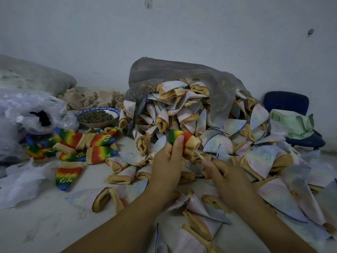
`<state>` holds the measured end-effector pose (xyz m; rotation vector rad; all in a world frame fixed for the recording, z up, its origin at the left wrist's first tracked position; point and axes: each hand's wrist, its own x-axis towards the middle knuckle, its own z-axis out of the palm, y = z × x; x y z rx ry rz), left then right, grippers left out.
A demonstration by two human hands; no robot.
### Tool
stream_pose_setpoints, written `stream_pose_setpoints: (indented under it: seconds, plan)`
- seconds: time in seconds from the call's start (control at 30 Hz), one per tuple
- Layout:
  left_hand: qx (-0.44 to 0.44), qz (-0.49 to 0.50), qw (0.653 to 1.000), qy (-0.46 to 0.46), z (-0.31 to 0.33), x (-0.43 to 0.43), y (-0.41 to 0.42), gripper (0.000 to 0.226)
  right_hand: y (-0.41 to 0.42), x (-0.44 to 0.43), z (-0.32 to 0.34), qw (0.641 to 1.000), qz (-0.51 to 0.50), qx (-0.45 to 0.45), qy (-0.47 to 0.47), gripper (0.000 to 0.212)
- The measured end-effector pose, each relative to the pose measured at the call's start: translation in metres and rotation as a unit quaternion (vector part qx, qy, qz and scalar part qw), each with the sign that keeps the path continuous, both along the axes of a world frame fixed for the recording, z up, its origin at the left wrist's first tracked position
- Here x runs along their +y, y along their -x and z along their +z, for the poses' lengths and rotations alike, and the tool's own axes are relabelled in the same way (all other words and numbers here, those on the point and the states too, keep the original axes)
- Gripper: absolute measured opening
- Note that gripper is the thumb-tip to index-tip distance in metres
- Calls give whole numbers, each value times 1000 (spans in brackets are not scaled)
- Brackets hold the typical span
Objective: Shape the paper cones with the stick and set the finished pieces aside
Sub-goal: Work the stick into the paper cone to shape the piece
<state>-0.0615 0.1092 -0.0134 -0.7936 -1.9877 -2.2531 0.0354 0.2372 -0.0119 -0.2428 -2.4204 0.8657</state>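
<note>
Rainbow cone (188, 141) is held in the curled grip of the left hand (166, 163), just before the heap of pale cones (182, 114), while the right hand (227, 177) pinches the stick (198, 156) into its open end; few finished rainbow pieces (73, 147) lie aside, so most work seems to remain.

Centre: we are facing the heap of unshaped cones (209, 128), which is spilling forward out of the sack (164, 70) behind it.
Left: the finished cones (76, 145) are lying in a cluster left of the heap.
Behind left: the bowl (98, 116) is sitting behind that cluster, just beside the heap.
Far left: the plastic bag (27, 114) is lying left of the bowl.
Far right: the chair (286, 105) is standing behind the heap's right edge.
Front: we are holding the held cone (182, 141) in our left hand (167, 161) before the heap; our right hand (228, 178), to its right, is holding the stick (198, 155) at the cone's open end.
</note>
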Motion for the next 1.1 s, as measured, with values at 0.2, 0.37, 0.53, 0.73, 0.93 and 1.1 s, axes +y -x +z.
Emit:
stream_pose_setpoints:
  seconds: [0.2,0.37,0.53,0.73,0.93,1.1]
  plan:
    - [-75,-71,994,-44,5,-2,2,35,-5,22,3,993,-16,4,-113,41]
    - [-101,-100,987,-69,8,-3,1,18,-4,17,-2,988,0,7,-154,53]
    - [-71,-111,986,-98,10,-8,5,32,-3,9,-5,991,15,-5,-136,57]
    - [-159,-93,980,-76,14,-8,7,32,-3,6,-6,997,27,-3,-74,44]
    - [-160,-85,978,-104,13,-5,8,46,-4,10,-1,998,20,21,-54,33]
    - [-149,-127,974,-110,14,-7,7,49,-2,13,-6,997,15,29,-76,36]
